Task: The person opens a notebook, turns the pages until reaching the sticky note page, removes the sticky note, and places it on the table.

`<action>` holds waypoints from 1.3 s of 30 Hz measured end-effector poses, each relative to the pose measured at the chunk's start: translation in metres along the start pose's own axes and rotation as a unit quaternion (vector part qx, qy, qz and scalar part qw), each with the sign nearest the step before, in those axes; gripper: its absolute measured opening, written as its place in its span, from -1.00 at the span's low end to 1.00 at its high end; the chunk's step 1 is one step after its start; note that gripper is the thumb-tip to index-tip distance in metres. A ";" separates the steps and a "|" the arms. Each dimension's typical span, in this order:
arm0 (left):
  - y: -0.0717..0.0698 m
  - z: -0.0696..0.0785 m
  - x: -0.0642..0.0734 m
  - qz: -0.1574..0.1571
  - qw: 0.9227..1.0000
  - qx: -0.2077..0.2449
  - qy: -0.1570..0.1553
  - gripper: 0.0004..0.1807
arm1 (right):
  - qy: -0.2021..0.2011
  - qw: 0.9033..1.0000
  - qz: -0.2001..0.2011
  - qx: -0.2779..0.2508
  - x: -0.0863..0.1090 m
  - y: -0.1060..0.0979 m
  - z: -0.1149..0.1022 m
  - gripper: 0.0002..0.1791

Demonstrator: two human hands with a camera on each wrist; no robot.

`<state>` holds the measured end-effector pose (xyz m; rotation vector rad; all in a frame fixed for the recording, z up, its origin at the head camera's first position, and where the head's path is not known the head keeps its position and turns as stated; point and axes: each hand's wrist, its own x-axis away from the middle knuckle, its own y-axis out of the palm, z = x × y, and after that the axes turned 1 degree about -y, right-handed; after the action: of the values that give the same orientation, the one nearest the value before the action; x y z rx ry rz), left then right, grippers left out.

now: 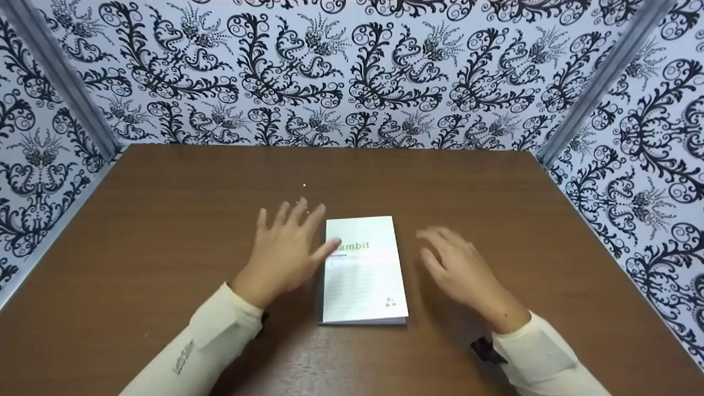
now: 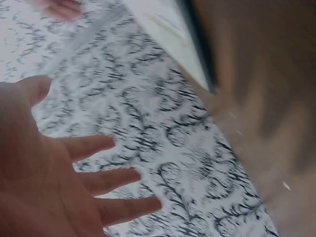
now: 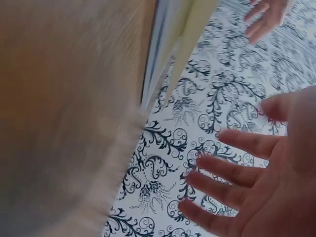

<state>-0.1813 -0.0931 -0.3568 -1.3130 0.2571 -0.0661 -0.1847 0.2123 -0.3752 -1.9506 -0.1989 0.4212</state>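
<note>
Book (image 1: 366, 286) with a white cover lies on the brown worktop (image 1: 467, 181), about midway between its left and right edges and well apart from the back edge. We read "ambit" in green letters on the cover, and we see small dark marks at its near right corner. The left hand (image 1: 286, 253) has its fingers spread and grips nothing; its thumb overlaps the book's left edge, though we cannot tell whether it touches. We find the right hand (image 1: 465, 269) near the book's right edge, apart from it, fingers loose and holding nothing. The two hands are apart, with the book between them. Pale sleeves (image 1: 220, 333) cover both forearms. Beyond the worktop's back edge we see a white wall (image 1: 352, 71) with black scrollwork, and grey posts (image 1: 602, 80) at the back corners.
</note>
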 end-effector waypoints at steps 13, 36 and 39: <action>0.035 0.046 0.055 0.019 0.979 -0.075 0.187 -0.23 | -0.040 0.996 -0.075 -0.026 0.025 0.010 0.010 -0.68; 0.045 0.040 0.053 0.043 0.969 -0.139 0.198 -0.26 | -0.052 0.968 -0.242 -0.043 0.031 0.011 0.004 -0.20; 0.046 0.040 0.052 0.043 0.968 -0.140 0.206 -0.30 | -0.063 0.969 -0.237 -0.043 0.032 0.013 0.005 -0.21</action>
<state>-0.1266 -0.0530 -0.3993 -1.5602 0.6983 -0.2378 -0.1575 0.2215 -0.3954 -1.8826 -0.7574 0.2209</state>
